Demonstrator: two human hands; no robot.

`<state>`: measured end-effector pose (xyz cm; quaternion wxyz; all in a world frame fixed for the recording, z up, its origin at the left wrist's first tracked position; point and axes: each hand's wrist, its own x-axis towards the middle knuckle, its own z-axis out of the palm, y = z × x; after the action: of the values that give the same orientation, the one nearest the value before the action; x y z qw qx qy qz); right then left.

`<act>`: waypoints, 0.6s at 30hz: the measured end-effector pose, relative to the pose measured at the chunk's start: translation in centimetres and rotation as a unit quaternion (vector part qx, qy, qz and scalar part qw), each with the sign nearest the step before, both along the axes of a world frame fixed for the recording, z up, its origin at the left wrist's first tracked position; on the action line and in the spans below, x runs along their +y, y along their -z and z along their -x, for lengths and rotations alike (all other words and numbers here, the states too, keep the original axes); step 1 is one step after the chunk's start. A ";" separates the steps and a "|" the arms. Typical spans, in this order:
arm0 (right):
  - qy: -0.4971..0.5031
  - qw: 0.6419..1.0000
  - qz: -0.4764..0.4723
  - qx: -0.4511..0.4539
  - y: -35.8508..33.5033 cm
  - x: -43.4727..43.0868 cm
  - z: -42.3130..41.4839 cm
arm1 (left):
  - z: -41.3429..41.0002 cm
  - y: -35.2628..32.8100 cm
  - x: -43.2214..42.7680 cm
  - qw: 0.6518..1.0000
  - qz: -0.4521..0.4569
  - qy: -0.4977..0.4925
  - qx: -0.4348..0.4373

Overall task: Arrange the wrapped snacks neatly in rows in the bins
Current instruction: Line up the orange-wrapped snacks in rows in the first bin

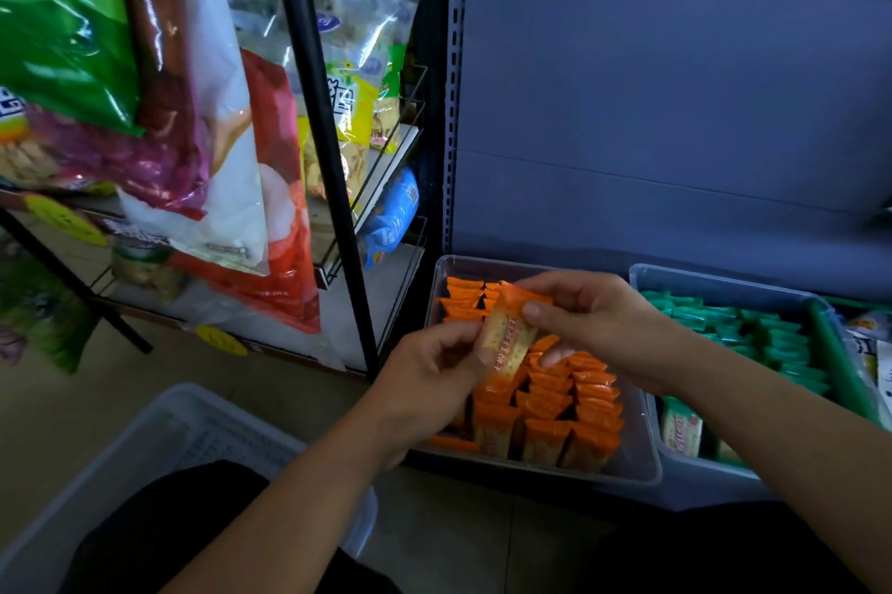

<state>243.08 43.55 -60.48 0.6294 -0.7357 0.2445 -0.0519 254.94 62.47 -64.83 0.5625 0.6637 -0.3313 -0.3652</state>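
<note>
Over the clear bin point(644, 468), at about five o'clock from the middle of the view, you hold one orange wrapped snack point(509, 337) between both hands. Your left hand point(434, 371) sits at the pack's eight o'clock side, its fingers curled, thumb and fingertips pinching the pack's left edge. Your right hand point(598, 323) comes in from three o'clock, thumb pressed on the pack's face near the upper end and fingers curled behind it, so it pinches the same pack. The pack is tilted, its upper end toward one o'clock and its lower end toward seven. It hangs over the snacks in the bin; whether its lower end touches them cannot be told.

Inside the bin, the orange snacks point(569, 405) stand on edge in rows: a packed block at the near side, toward six o'clock, and a smaller group in the far left corner, at eleven o'clock of the bin. Your hands hide the stretch between them.

Just beside this bin, at its three o'clock, stands a second bin point(724, 284) holding green snacks point(777, 342) in rows.

At eight o'clock of the view a white basket point(159, 444) sits on the floor by your knee. From ten to twelve o'clock a black wire rack point(328, 111) carries large snack bags, with a blue pack point(393, 217) on a lower shelf. Behind the bins, toward two o'clock, rises a grey back panel point(675, 111).
</note>
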 end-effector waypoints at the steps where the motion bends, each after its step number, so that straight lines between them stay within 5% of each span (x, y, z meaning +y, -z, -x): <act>1: -0.007 1.000 -0.002 0.008 0.1 0.2 -0.2 | -0.3 0.2 0.4 1.000 0.000 0.004 0.000; 5: -0.022 0.999 -0.007 0.031 0.6 1.0 -0.7 | -1.0 1.3 1.4 1.000 -0.007 -0.009 -0.019; 12: -0.030 0.982 0.142 0.124 5.5 3.2 -2.1 | -4.0 4.9 3.0 0.962 -0.144 -0.039 -0.231; 18: -0.096 0.952 0.233 0.175 11.8 5.7 -3.7 | -4.4 7.0 3.7 0.957 -0.165 0.019 -0.237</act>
<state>246.76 49.28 -72.27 0.3901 -0.8794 0.2602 0.0824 259.35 66.16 -71.80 0.3437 0.8084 -0.4028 -0.2570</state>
